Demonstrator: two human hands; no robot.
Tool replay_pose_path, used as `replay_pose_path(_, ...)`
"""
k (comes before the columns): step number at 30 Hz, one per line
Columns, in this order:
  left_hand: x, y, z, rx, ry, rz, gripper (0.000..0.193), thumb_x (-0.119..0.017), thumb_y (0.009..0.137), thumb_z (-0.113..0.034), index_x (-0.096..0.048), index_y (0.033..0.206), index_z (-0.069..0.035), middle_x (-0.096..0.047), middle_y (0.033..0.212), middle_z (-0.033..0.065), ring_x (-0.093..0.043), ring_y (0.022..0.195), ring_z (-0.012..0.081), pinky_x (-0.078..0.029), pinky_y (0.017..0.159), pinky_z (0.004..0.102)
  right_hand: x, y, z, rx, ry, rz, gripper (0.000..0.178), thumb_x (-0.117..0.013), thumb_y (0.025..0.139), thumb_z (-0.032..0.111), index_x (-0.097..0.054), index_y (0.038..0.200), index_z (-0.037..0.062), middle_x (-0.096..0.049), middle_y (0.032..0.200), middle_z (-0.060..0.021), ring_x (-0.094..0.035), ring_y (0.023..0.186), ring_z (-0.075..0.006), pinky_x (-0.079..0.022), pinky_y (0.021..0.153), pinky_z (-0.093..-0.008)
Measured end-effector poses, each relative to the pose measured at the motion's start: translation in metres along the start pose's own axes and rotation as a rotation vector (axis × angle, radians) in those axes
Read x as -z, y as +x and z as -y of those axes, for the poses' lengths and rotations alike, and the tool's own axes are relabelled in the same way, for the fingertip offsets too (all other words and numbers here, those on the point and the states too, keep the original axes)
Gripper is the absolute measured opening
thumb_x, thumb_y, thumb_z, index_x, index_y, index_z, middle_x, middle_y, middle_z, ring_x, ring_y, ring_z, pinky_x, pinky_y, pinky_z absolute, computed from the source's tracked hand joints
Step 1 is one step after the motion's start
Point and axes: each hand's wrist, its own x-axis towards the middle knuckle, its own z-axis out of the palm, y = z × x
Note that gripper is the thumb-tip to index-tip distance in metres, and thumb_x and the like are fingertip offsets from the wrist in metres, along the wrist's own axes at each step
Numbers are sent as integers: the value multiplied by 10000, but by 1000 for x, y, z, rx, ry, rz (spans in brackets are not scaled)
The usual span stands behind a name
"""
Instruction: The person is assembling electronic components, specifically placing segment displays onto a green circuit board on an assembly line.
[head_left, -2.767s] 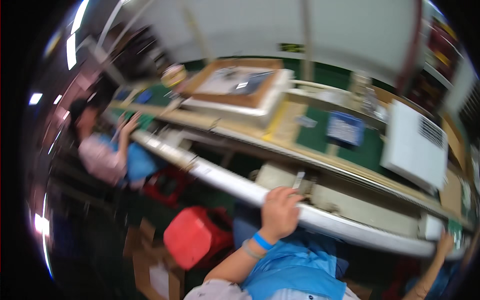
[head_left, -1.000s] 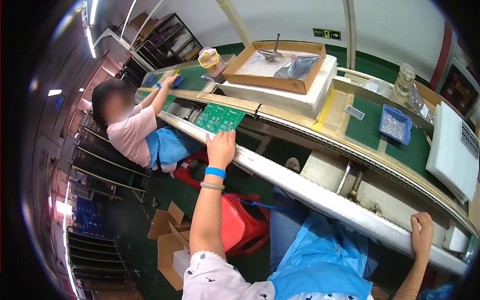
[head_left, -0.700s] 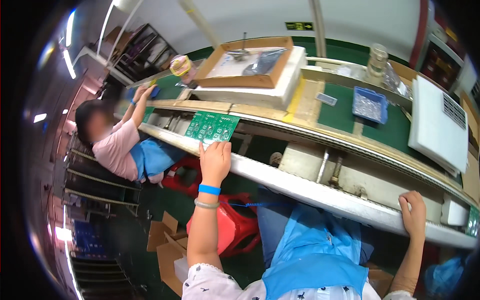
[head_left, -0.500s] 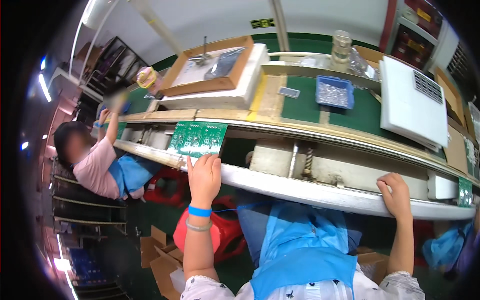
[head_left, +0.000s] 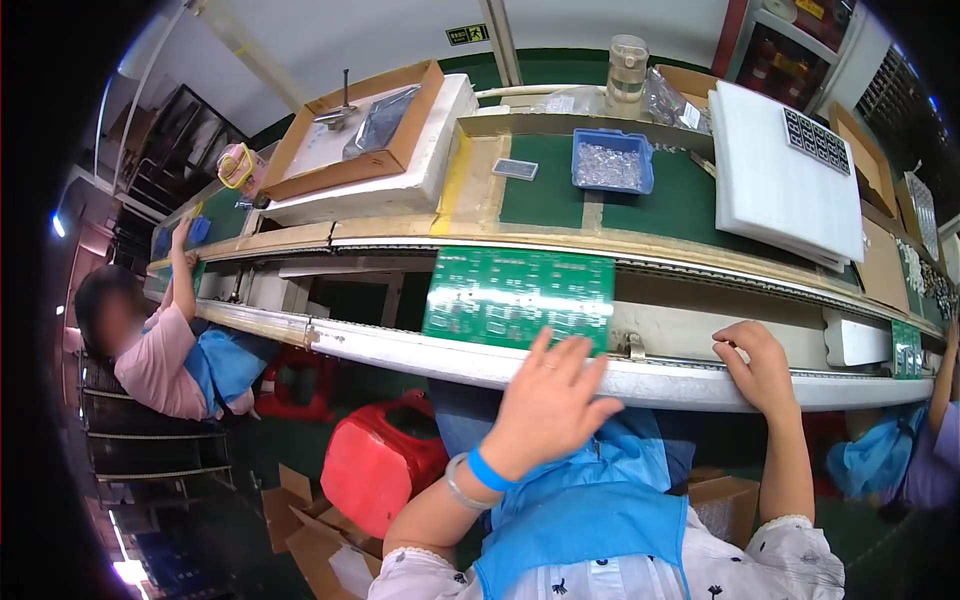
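A green circuit board panel [head_left: 515,292] lies across the two rails of the conveyor in front of me. My left hand [head_left: 560,395] is open, its fingertips at the panel's near right edge, over the white front rail [head_left: 430,357]. My right hand [head_left: 762,365] rests by the same rail, farther right. Its fingers are loosely bent with the thumb apart, and nothing shows in them. Another green board [head_left: 906,350] sits on the rails at the far right.
Beyond the rails stand a blue bin [head_left: 612,163] of small clear parts, white foam sheets [head_left: 780,190], a cardboard tray [head_left: 350,165] and a clear bottle [head_left: 627,72]. A co-worker [head_left: 165,345] sits at the left, another person's sleeve [head_left: 925,470] at the right. A red stool [head_left: 375,465] stands below.
The board panel has slid right along the rails, and my left hand has moved right with it. My right hand stays by the rail. The view has turned slightly.
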Motion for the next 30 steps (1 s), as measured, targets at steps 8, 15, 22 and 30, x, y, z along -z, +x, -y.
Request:
replay_pose_path(8,-46,47,-47,-214,-179,102,579,-643,921,-489,-642,1257,-17,-588,1321,277,-532,1297,418,-334,1171,568,21,47,24,248,37,-176,114,-704,893,14,-705,1005,-6,-706,930,-136,-671,865,-297,-532,777,-363)
replay_pose_path(15,3,133,-10,-194,-127,-19,287,-706,894,-235,-676,1111,-50,-677,1062,159,-650,979,359,-528,863,462,18,175,31,382,-144,-210,142,-702,903,160,-736,1007,71,-701,934,-97,-647,947,-329,-531,833,-438)
replay_pose_path(22,3,230,118,-94,394,-147,112,-700,879,-191,-780,921,-125,-723,941,100,-653,934,350,-516,801,480,-29,259,48,387,-694,-18,86,-734,831,137,-778,904,128,-731,922,-42,-625,1019,-273,-453,892,-448)
replay_pose_path(30,-24,258,130,40,549,-39,116,-699,780,-136,-801,816,-176,-748,830,63,-667,916,286,-420,819,454,-52,271,36,194,-769,-13,162,-703,803,63,-790,882,175,-744,895,-19,-629,1035,-263,-395,913,-492)
